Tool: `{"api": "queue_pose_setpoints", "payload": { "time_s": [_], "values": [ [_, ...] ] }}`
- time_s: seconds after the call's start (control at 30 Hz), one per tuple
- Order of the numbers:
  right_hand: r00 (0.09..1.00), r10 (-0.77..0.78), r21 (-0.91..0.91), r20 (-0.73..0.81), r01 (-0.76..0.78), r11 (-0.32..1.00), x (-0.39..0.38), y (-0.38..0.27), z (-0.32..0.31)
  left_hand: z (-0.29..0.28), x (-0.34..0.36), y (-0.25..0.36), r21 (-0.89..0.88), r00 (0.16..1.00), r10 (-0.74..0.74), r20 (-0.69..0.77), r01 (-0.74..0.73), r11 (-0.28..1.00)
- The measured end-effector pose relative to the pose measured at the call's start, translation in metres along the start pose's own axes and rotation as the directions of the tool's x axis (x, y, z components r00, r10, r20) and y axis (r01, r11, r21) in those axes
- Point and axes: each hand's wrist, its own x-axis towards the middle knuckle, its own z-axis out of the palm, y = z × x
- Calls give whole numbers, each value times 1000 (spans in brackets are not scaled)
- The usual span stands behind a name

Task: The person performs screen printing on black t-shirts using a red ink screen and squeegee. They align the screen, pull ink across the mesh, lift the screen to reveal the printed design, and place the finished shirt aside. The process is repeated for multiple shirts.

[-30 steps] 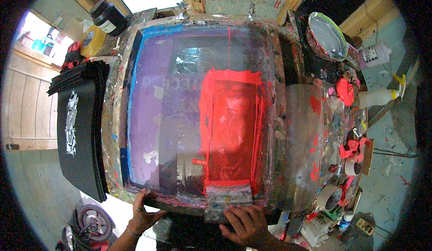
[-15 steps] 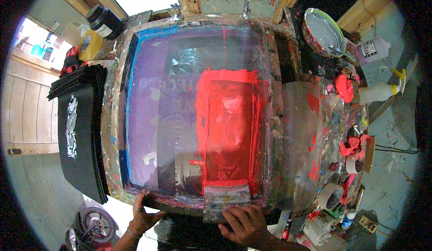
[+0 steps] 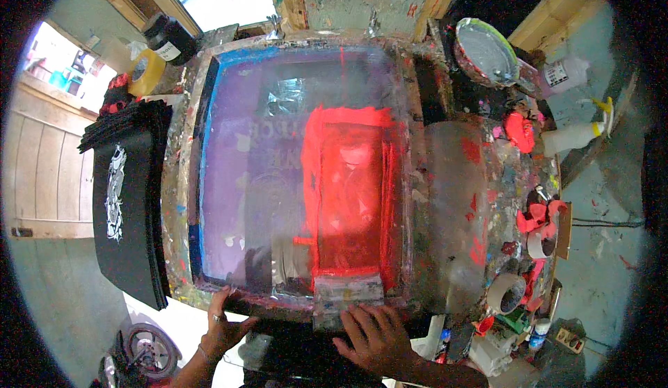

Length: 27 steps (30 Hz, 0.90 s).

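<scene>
A screen-printing frame (image 3: 198, 238) with a purple and grey mesh lies before me, with a block of wet red ink (image 3: 351, 200) on its right half. My right hand (image 3: 372, 339) is closed over a squeegee (image 3: 348, 294), whose blade meets the lower end of the ink near the frame's near edge. The squeegee's grey face is smeared and partly under my fingers. At the near left edge of the frame is my left hand (image 3: 223, 334), a fingertip against the rim and the thumb spread to the right.
Black printed fabric pieces (image 3: 132, 214) are stacked at the left. Behind them stand a yellow tape roll (image 3: 146, 71) and a dark jar (image 3: 169, 40). Rightward are an ink tub (image 3: 487, 53), a spray bottle (image 3: 574, 138), tape rolls (image 3: 506, 293) and red ink blobs (image 3: 520, 131).
The view has shifted slightly. Both hands keep their places at the frame's near edge, the squeegee still at the ink's lower end.
</scene>
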Motion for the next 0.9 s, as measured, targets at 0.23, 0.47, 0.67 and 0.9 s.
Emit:
{"api": "queue_pose_setpoints", "payload": {
  "time_s": [0.23,0.47,0.67,0.9],
  "values": [
    [993,-34,-130,-113,20,991,1,-18,-21,-13,3,6,-202,995,-29,-92,10,979],
    [843,-227,-376,-488,32,926,45,-33,-103,-134,70,80,-289,980,-8,-200,-51,956],
    [745,-293,-478,-600,-40,877,130,-32,-214,-228,151,147,-147,837,141,-528,-253,956],
    [780,-227,-435,-583,-64,898,201,-17,-333,-173,198,162,-341,539,161,-827,-708,619]
  ]
}}
